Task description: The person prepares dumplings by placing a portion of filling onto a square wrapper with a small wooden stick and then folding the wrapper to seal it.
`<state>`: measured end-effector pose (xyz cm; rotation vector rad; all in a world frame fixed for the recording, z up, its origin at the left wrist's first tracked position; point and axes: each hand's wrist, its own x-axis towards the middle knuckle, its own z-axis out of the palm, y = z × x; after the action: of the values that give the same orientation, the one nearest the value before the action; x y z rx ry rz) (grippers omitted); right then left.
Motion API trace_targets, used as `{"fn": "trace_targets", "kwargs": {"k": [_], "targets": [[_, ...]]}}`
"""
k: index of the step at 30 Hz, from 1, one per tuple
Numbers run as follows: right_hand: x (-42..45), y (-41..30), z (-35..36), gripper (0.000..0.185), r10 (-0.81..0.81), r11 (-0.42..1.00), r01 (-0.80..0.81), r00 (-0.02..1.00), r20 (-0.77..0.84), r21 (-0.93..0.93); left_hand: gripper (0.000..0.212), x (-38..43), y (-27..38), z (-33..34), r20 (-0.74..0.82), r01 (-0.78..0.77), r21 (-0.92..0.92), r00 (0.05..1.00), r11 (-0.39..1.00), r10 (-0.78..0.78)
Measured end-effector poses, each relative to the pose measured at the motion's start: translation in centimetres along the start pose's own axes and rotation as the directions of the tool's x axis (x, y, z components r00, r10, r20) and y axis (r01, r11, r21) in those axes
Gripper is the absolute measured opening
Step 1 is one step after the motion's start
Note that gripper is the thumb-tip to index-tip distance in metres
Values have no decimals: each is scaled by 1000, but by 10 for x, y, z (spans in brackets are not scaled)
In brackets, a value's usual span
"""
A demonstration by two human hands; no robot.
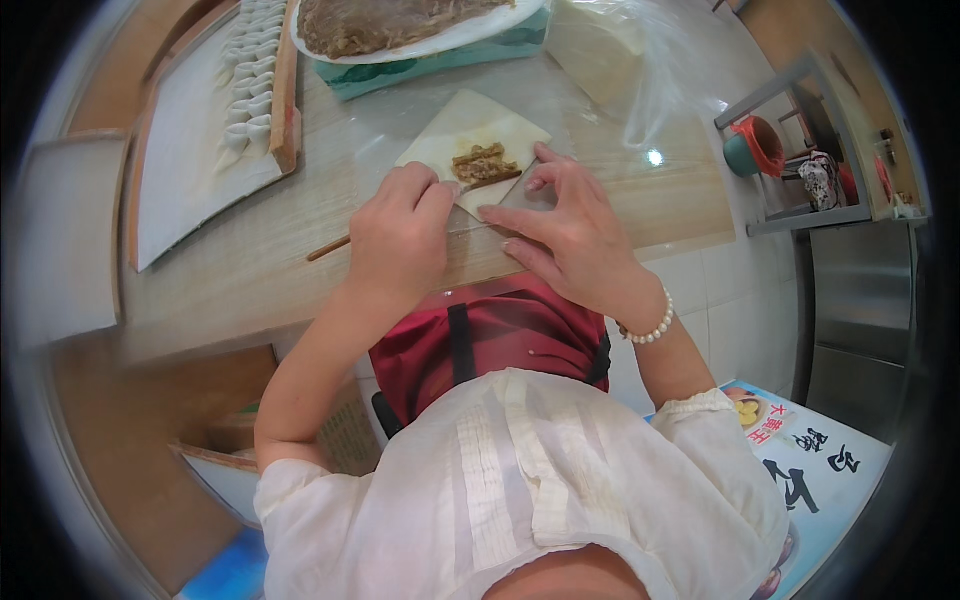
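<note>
A square dough wrapper (469,124) lies cornerwise on the table, with brown minced filling (480,163) on its middle. My left hand (401,225) is closed around a thin wooden stick (328,248), whose far end lies along the near edge of the filling. My right hand (562,225), with a pearl bracelet at the wrist, has its fingers spread; the index fingertip touches the wrapper's near corner and another finger rests by its right corner. Beyond the wrapper stands a white dish (450,49) heaped with more brown filling.
At the left a wood-edged tray (187,150) holds rows of folded dumplings (251,97). Another tray (71,232) lies farther left. Stacked wrappers (600,56) in a clear plastic bag (660,82) lie at the back right. A teal bin (741,155) with a red liner stands beyond the table's right end.
</note>
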<state>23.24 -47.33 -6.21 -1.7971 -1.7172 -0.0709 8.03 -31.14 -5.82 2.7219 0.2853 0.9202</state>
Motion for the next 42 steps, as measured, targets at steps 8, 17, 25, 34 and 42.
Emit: {"fn": "trace_targets", "kwargs": {"k": [8,17,25,34,42], "targets": [[-1,1,4,36,4,999,-3,1000,-20,34,15,11,-19,-6,-66,91,-75,993,993,-96],[0,1,3,35,7,1000,-7,1000,-12,28,18,17,-47,0,101,114,-173,990,978,-98],[1,2,-2,39,-3,998,4,1000,-17,62,19,35,-27,-21,-130,-7,60,991,998,14],[-1,0,-2,38,28,998,-28,1000,-8,60,19,146,-15,-17,-96,-187,569,952,801,291],[-2,3,-3,37,-5,999,5,1000,-8,46,9,117,-18,-22,-196,-248,545,891,801,410]]}}
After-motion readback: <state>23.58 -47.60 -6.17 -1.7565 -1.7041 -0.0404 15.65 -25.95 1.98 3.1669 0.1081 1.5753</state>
